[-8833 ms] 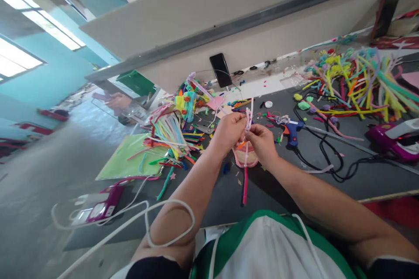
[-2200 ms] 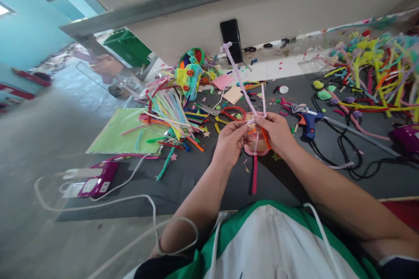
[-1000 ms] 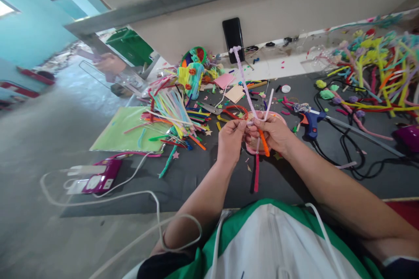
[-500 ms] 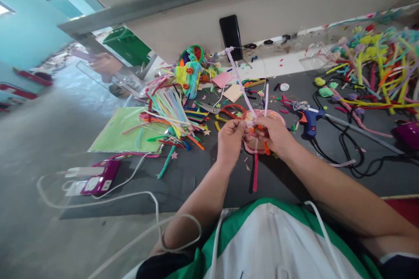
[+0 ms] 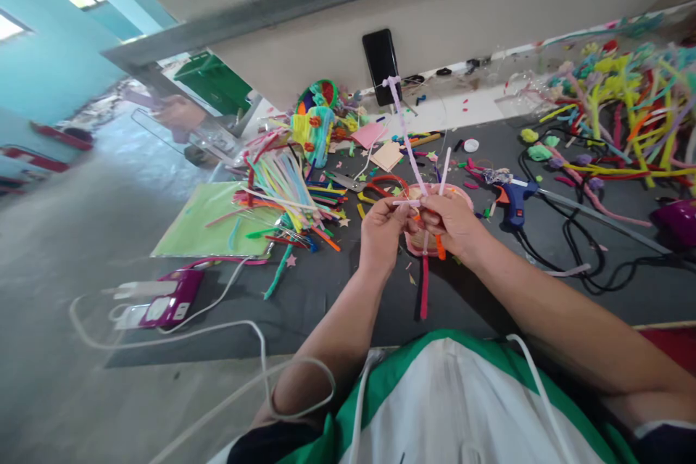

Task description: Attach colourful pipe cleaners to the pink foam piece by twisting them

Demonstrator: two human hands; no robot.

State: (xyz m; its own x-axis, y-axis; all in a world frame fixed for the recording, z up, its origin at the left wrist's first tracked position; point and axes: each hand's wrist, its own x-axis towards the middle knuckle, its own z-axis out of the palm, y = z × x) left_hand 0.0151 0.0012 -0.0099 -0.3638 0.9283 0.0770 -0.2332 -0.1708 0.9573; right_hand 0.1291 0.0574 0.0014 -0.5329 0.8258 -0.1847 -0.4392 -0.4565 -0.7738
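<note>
My left hand (image 5: 382, 233) pinches the short pale end of a lilac pipe cleaner, which lies level across its fingertips. Close beside it, my right hand (image 5: 452, 223) is closed on the same lilac pipe cleaner (image 5: 407, 134), whose long twisted part rises up and away to a knotted tip. Another pale strip (image 5: 445, 168) sticks up by the right fingers. Beneath both hands is a pink-rimmed round container (image 5: 462, 196), mostly hidden. Red (image 5: 425, 293) and orange (image 5: 440, 246) pipe cleaners hang or lie below the hands.
Red-handled scissors (image 5: 388, 183) and a pipe cleaner bundle (image 5: 286, 181) lie left. A blue glue gun (image 5: 516, 201) with black cables is right, before a heap of coloured pipe cleaners (image 5: 625, 109). A phone (image 5: 381, 61) leans on the wall. Another person's hand (image 5: 182, 112) shows far left.
The short pale end at my left fingertips now points left and lies level. The raised lilac length and the pale strip lean slightly further right.
</note>
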